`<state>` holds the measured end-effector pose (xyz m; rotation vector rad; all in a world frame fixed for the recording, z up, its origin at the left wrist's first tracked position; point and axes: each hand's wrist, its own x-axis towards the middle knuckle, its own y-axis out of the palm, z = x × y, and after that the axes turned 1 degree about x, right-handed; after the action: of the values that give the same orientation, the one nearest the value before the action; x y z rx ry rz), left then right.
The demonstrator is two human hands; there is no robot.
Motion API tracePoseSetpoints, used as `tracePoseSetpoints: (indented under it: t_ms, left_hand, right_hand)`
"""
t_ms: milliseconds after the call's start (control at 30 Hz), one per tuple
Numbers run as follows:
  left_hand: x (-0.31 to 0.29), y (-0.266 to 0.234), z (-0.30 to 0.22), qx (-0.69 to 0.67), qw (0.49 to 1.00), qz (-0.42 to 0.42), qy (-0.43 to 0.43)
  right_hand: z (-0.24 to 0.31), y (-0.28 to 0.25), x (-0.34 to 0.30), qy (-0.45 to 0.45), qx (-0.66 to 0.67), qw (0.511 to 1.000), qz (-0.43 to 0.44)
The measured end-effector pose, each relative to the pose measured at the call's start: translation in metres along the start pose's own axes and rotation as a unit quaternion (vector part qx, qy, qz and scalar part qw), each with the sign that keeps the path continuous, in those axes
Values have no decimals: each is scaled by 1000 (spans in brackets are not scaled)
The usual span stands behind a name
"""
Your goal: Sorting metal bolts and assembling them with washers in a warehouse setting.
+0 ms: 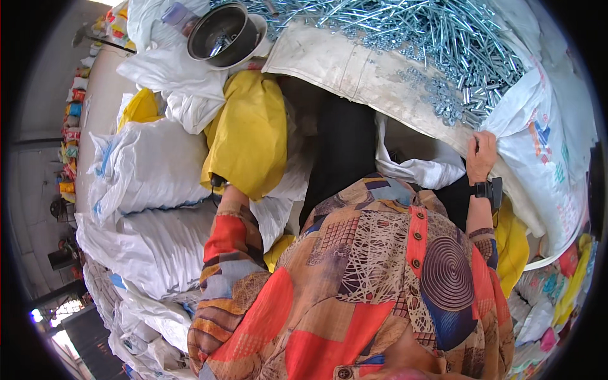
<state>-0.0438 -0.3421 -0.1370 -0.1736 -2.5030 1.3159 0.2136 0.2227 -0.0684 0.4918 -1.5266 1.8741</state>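
Observation:
My left forearm (235,201) reaches up to a yellow woven sack (250,136) on the left. That sack covers my left hand, so its fingers are hidden; a dark band shows by the wrist. On the right, my right hand (482,155) has its fingers curled at the edge of a pale canvas sheet (354,66), beside a white printed sack (535,139). What those fingers hold, if anything, is hidden. Beyond this hand, small shiny metal nuts (443,104) and short metal sleeves (487,85) lie on the sheet.
A large heap of long metal bolts (430,28) spreads across the far side. At the far left stands a dark bowl (221,38) with a few metal parts inside. Full white sacks (155,168) crowd my left side. A white cloth (424,170) hangs below the sheet.

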Motion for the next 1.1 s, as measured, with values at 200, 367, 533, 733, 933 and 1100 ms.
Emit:
tracePoseSetpoints:
  t_ms: [200, 367, 533, 733, 933, 1100]
  left_hand:
    - [30, 15, -26, -31, 999, 5, -36]
    - [91, 19, -10, -12, 996, 13, -87]
    - [116, 37, -5, -14, 993, 34, -113]
    - [121, 43, 0, -18, 990, 35, -134]
    - [123, 45, 7, -27, 988, 36, -147]
    - [128, 49, 5, -34, 986, 39, -160]
  right_hand:
    - [1, -4, 2, 8, -30, 999, 9]
    - [4, -4, 7, 7, -43, 999, 18]
    - [3, -2, 7, 5, -46, 998, 31]
    - [4, -3, 9, 6, -51, 998, 24]
    - [2, -1, 7, 2, -62, 997, 35]
    - [0, -3, 6, -3, -57, 998, 27]
